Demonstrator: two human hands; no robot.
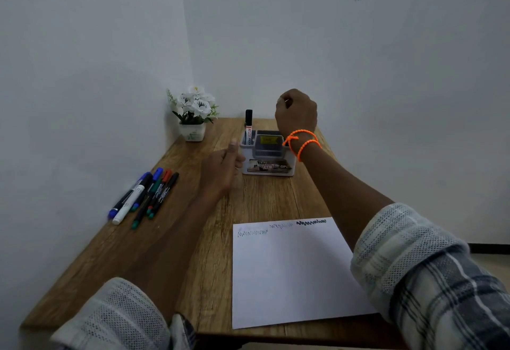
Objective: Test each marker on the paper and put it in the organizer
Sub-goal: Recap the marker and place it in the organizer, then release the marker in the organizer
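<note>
A white sheet of paper [289, 275] lies at the front right of the wooden table [256, 200], with three scribbled test lines along its top edge. A grey organizer [269, 153] stands toward the back, and one black-capped marker [248, 126] stands upright in its back left slot. Several loose markers [143, 196] lie in a bundle at the table's left edge. My right hand [296, 113] hovers above the organizer's back right as a closed fist, with nothing visible in it. My left hand [220, 169] is blurred and loosely curled, thumb up, just left of the organizer and holding nothing.
A small white pot of white artificial flowers [193, 118] stands in the back left corner. Walls close the table in at the left and back. The table's front edge runs under my sleeves.
</note>
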